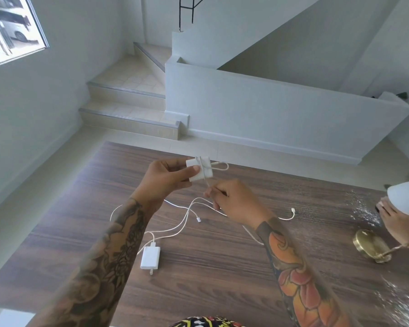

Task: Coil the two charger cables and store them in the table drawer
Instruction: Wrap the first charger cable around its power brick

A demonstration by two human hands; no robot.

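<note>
Two hands are held up above the worktop, close together but not touching. A white charger block is gripped in the left hand, with the thumb laid across its near face and the fingers curled behind it. A few turns of its white cable are wound around the block, and a small loop stands out just beyond it. The same cable is pinched between thumb and curled fingers of the right hand, just below and to the right of the block, with a taut run of cable between the two hands. The rest of it trails down to the worktop, ending in a connector right of the right hand. A second charger block lies flat below the left forearm, and its loose cable is spread uncoiled beneath both hands. Far to the right, another person's hand is seen beside a brass fitting.
</note>
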